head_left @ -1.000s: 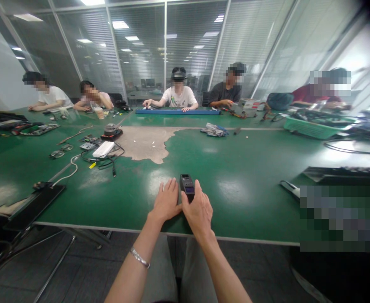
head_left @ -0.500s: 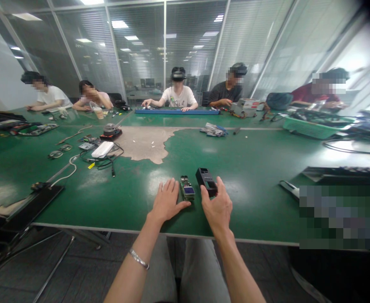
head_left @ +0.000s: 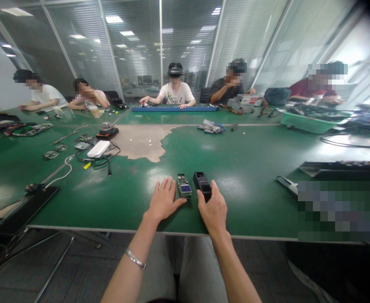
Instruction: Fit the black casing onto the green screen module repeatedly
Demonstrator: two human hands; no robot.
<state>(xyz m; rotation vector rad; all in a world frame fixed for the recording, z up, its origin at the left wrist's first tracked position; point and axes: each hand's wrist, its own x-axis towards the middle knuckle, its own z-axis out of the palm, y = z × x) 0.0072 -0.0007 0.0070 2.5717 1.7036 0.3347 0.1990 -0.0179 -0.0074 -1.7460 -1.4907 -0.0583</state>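
On the green table's near side, my left hand lies palm down, fingers stretched out. Its thumb reaches toward the lower end of a small green circuit board with a little dark display. Just right of the board, a black plastic casing with window cut-outs and small button holes rests on the tabletop. My right hand has its thumb and fingers around the casing's near end. Board and casing lie side by side, a narrow gap between them.
A white box with black cables lies to the left, near a torn bare patch of tabletop. Gloves lie farther back. A green basket is at the right. Several people sit across the table around a long blue bar.
The black casing has gone from slightly tilted to lying flatter on the table, my right hand still on it. My left hand stays beside the board. The view has shifted slightly.
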